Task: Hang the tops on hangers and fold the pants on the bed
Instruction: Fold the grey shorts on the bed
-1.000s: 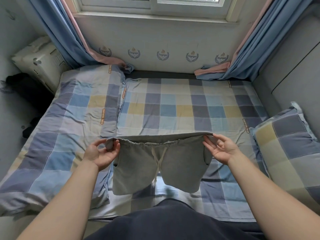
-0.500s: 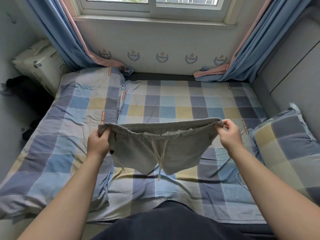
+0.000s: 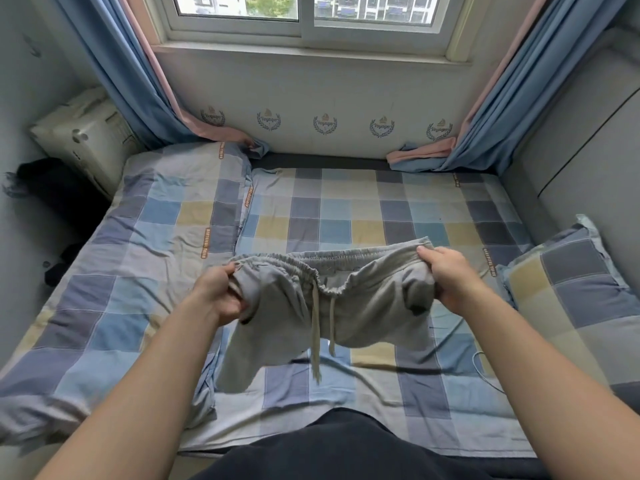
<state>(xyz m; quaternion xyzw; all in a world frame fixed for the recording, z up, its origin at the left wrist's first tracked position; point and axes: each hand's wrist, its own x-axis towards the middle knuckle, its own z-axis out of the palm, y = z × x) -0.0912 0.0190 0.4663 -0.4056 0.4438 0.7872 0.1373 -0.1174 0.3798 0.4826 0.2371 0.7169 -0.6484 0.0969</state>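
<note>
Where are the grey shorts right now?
In the head view, the grey shorts hang mid-frame over the checked bed, the left hand gripping one end of the waistband and the right hand the other.

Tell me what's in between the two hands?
The grey shorts stretch between the left hand and right hand, which grip the waistband. The drawstring dangles midway. The head view shows this.

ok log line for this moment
step: fold pants | left hand: grips waistband end | right hand: grips waistband end | grey drawstring shorts: held over checked bedsheet, not yet folded
</note>
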